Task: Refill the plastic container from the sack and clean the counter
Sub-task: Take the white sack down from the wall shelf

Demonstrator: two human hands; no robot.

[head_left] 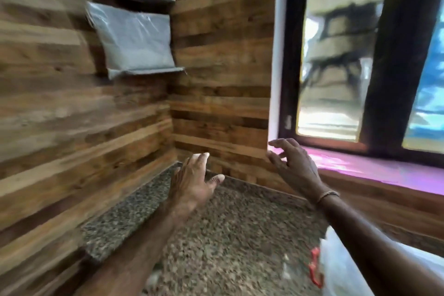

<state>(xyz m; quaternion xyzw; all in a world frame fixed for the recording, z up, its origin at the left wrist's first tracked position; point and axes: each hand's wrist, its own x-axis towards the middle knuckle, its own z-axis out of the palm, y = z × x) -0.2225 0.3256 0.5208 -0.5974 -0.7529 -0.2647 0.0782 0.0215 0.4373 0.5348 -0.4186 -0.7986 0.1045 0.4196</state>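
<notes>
Here, in the head view: left hand (194, 182) and right hand (294, 163) both lifted over the speckled worktop (228, 235), well apart, fingers spread and loosely bent, gripping nothing. Higher up, in a niche of the wooden wall (48, 108), a pale sack (134, 38) standing on a grey shelf (153, 70). At bottom right, a clear plastic container (336, 264) with a red clasp (314, 269), partly hidden behind the right forearm. Cannot tell its contents.

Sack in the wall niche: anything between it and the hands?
Nothing visible. The left hand and right hand hover empty above the granite counter; only open air separates them from the sack.
</notes>
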